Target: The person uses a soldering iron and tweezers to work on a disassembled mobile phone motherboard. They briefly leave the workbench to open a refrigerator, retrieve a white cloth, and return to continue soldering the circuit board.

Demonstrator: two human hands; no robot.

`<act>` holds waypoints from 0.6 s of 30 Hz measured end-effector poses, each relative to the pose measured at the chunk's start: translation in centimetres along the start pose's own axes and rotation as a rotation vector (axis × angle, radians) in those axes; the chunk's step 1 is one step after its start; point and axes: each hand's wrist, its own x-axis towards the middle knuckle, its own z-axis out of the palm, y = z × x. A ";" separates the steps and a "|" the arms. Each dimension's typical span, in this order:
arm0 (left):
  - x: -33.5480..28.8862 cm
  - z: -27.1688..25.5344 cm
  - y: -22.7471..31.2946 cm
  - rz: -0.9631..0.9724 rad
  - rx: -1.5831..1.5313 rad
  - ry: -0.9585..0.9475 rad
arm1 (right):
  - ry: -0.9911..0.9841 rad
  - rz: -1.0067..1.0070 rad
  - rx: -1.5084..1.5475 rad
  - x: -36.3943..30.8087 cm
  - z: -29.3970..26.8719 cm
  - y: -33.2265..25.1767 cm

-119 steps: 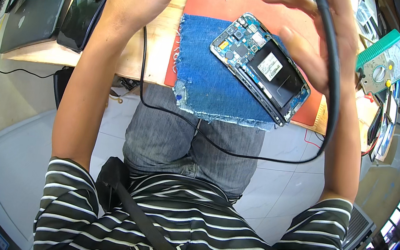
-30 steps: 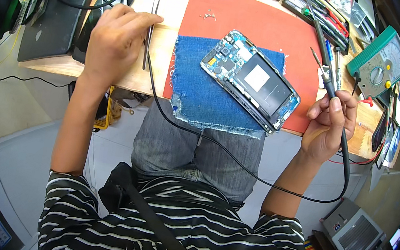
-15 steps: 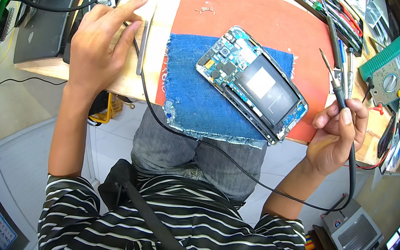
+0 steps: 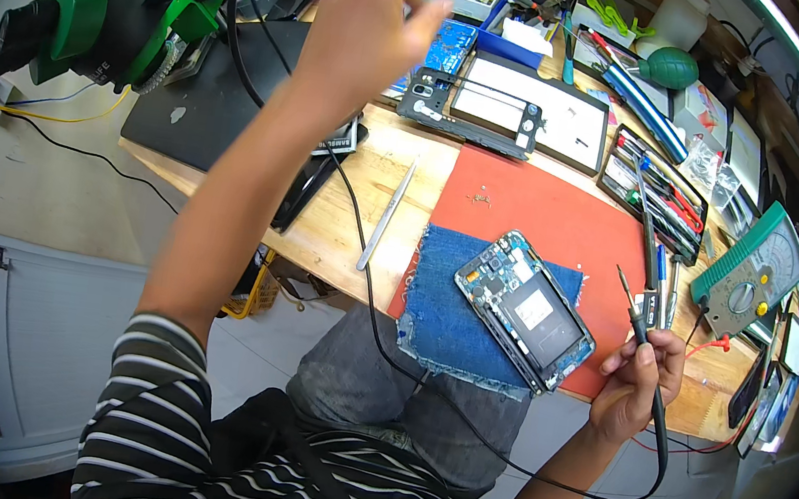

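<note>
Right hand (image 4: 639,382) holds probe (image 4: 646,353), tip pointing up-left.

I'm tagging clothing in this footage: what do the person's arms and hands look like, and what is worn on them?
Both forearms are bare. The left hand and right hand wear no gloves; no rings or watch can be seen. Short black-and-white striped sleeves end above the elbows, part of a striped T-shirt.
</note>
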 end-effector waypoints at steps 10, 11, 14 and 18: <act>14.0 9.2 -12.4 -0.295 0.448 -0.050 | 0.032 -0.011 0.004 -0.1 0.0 -0.2; 13.9 9.6 -12.9 -0.300 0.445 -0.075 | 0.027 -0.009 0.003 0.0 0.1 -0.2; 13.6 10.2 -13.8 -0.263 0.355 -0.032 | 0.024 0.006 -0.016 0.0 0.1 -0.4; 13.8 10.6 -14.7 -0.179 0.305 -0.069 | 0.039 0.024 -0.026 0.0 0.2 -0.5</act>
